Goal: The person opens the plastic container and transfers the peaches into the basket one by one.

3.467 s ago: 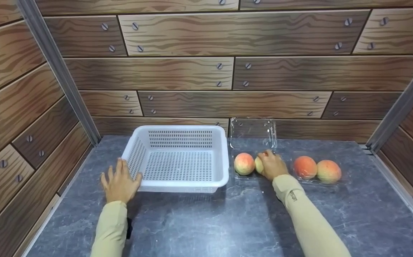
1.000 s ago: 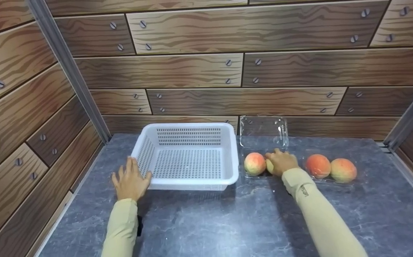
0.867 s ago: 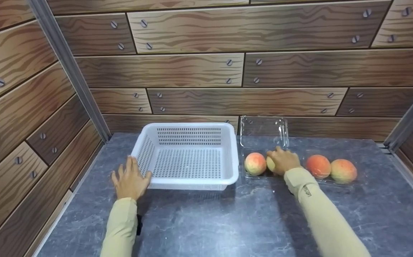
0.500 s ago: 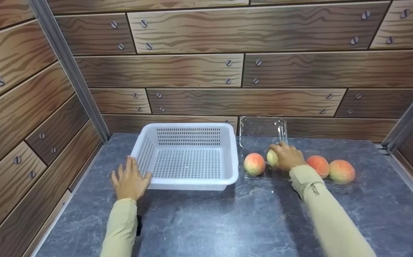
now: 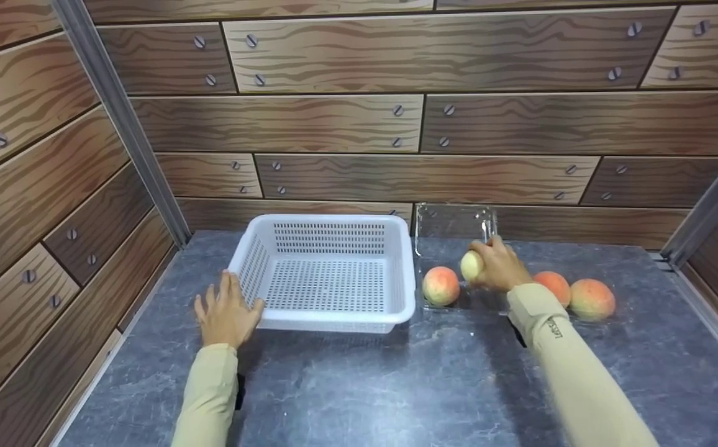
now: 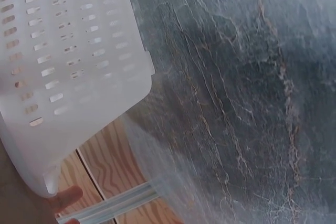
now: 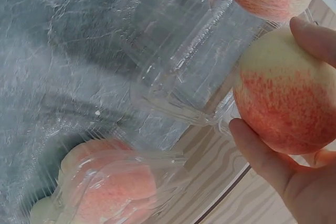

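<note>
In the head view my right hand (image 5: 500, 266) grips a peach (image 5: 471, 266), held up over an open clear plastic clamshell box (image 5: 477, 304). The right wrist view shows that peach (image 7: 289, 93) between thumb and fingers, red below and pale yellow above. Another peach (image 5: 441, 286) sits in the left half of the box, whose lid stands raised behind. My left hand (image 5: 225, 315) lies with fingers spread against the left front corner of a white perforated basket (image 5: 334, 318), which holds nothing. In the left wrist view fingertips (image 6: 68, 198) show at the basket's rim.
To the right, partly behind the right wrist, two more peaches (image 5: 592, 299) sit in a second clear box. Beneath everything is a grey marbled tabletop (image 5: 359, 385). Wood-patterned walls (image 5: 359, 124) enclose the back and sides, with metal posts in the corners.
My right hand has lifted the peach out of the clear box and tilted it, moving slightly up and right. The left hand stays at the basket.
</note>
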Available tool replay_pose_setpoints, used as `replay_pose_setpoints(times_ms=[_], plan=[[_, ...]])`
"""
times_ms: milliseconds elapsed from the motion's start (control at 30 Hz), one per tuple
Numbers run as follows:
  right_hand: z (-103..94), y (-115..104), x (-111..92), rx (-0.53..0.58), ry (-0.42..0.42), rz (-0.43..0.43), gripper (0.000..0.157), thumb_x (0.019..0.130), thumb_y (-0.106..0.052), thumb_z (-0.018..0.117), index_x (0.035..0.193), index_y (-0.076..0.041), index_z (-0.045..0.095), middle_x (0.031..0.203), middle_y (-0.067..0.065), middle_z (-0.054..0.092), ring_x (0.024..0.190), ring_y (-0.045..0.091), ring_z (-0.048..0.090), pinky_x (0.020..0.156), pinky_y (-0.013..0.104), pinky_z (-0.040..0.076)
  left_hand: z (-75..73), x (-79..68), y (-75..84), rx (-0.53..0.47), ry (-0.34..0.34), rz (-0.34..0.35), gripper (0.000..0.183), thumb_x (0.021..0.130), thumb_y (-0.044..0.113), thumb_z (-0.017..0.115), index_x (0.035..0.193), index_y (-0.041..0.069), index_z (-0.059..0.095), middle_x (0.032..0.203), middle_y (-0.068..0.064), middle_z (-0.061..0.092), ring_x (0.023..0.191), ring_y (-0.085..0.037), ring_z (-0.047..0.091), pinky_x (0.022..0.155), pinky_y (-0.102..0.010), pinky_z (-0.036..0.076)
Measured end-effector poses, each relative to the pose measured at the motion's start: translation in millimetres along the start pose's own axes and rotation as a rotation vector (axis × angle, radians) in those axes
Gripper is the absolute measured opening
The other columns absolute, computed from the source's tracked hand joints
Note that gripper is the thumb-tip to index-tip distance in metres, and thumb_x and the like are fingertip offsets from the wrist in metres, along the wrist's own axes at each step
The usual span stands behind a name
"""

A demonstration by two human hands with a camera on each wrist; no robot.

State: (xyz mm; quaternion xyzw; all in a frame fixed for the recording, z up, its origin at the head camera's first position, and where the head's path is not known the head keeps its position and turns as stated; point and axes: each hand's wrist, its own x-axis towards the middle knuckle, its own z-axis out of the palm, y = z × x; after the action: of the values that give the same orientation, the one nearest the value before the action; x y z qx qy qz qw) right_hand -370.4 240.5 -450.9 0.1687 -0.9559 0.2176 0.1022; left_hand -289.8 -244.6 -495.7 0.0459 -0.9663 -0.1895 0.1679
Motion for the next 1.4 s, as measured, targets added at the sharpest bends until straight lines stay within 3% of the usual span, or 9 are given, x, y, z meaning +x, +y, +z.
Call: replay_pose_setpoints(times_ms=[300, 667, 900, 1100, 1400], plan=[[-4.2, -6, 3, 0.026, -0.018, -0.037, 0.064, 0.064, -0.008, 0.085, 0.123, 0.002, 0.061, 0.118, 0.031, 0.052, 0.106, 0.055, 0.053, 0.083, 0.068, 0.048, 1.3, 0.4, 0.1, -0.001, -0.005, -0.004, 0.077, 0.092, 0.035, 0.06, 0.149, -0.013, 0.038, 0.157, -0.029, 0.034, 0.136, -0.057, 0.034, 0.112, -0.072, 0.015], [-6.8, -18, 6, 0.056, -0.019, -0.065, 0.064, 0.062, -0.011, 0.085, 0.12, 0.001, 0.062, 0.112, 0.027, 0.053, 0.101, 0.048, 0.055, 0.083, 0.065, 0.049, 4.5, 1.9, -2.7, 0.001, 0.041, 0.018, 0.076, 0.09, 0.035, 0.061, 0.146, -0.013, 0.041, 0.154, -0.029, 0.038, 0.132, -0.058, 0.038, 0.11, -0.073, 0.018], [-8.6, -27, 12, 0.085, -0.035, -0.083, 0.064, 0.062, -0.009, 0.081, 0.122, 0.001, 0.062, 0.11, 0.024, 0.053, 0.095, 0.042, 0.056, 0.082, 0.061, 0.051, 1.4, 1.1, 0.3, 0.002, 0.003, -0.003, 0.077, 0.092, 0.034, 0.062, 0.148, -0.013, 0.038, 0.157, -0.029, 0.034, 0.136, -0.057, 0.035, 0.111, -0.072, 0.016], [-9.6, -33, 16, 0.096, -0.039, -0.099, 0.067, 0.06, -0.008, 0.081, 0.123, 0.003, 0.061, 0.112, 0.025, 0.053, 0.097, 0.044, 0.056, 0.083, 0.062, 0.05, 0.5, 1.3, 0.1, 0.016, 0.017, 0.006, 0.075, 0.091, 0.034, 0.062, 0.147, -0.012, 0.04, 0.155, -0.028, 0.037, 0.134, -0.056, 0.037, 0.11, -0.072, 0.018], [-5.8, -45, 19, 0.111, -0.024, -0.148, 0.065, 0.058, -0.007, 0.08, 0.12, 0.002, 0.063, 0.11, 0.026, 0.054, 0.095, 0.046, 0.057, 0.08, 0.062, 0.051, 2.1, 2.8, -1.0, 0.005, -0.015, -0.009, 0.078, 0.092, 0.037, 0.06, 0.149, -0.012, 0.037, 0.158, -0.027, 0.033, 0.136, -0.056, 0.035, 0.111, -0.073, 0.015]])
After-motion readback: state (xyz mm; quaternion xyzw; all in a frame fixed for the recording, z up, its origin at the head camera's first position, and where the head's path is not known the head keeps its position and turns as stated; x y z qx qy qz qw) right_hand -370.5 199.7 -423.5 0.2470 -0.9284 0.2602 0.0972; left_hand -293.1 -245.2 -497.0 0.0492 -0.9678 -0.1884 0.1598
